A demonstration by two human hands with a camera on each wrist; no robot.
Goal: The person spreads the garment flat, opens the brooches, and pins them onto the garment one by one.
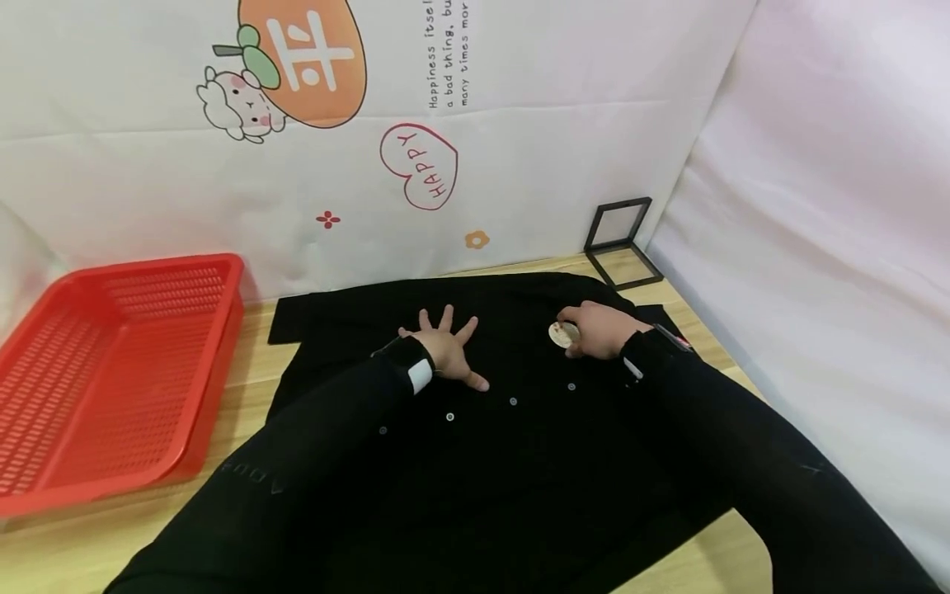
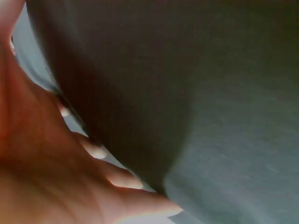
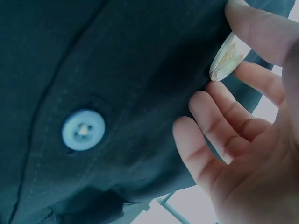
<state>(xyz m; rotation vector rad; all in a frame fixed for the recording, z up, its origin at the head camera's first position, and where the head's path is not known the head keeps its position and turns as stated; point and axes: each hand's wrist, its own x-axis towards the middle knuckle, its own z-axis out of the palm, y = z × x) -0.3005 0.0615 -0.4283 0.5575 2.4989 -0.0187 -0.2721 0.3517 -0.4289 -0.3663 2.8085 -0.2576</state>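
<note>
While our left hand (image 1: 445, 351) lies flat, fingers spread, on the shirt (image 1: 519, 429), our right hand (image 1: 601, 330) at 3 o'clock pinches a disc (image 1: 563, 334); soft, limp cloth, probably best gripped at edges.

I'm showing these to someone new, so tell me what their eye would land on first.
The black shirt spread across the wooden table draws the eye, with the left hand pressed flat on it, fingers splayed. Just right of it, the right hand pinches a small pale round badge against the cloth. The bright red basket sits at the table's left edge.
</note>
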